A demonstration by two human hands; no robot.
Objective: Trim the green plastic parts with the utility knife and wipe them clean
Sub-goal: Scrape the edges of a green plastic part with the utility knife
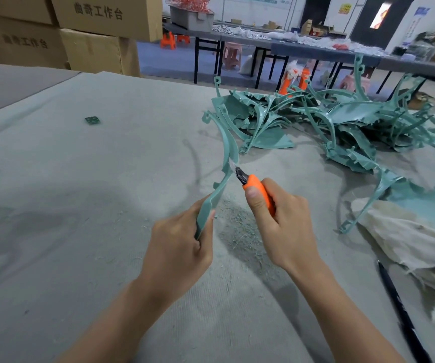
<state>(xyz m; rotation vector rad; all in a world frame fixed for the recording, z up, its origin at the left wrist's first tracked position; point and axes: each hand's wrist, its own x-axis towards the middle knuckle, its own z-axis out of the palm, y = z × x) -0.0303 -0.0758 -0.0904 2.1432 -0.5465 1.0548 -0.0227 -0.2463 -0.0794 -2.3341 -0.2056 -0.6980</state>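
My left hand [178,247] grips one part [224,163], my right hand [281,226] clamps the knife [258,189] trimming it; the pile [342,119] and wiping remain.

even bright indoor light, soft shadows below; wide-angle bending at blurred edges.

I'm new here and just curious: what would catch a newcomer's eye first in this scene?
First, the orange utility knife in the right hand at centre, its blade against a curved green part that the left hand grips by its lower end. Behind to the right, a tangled pile of green parts sprawls over the grey table, a crumpled cloth beside it.
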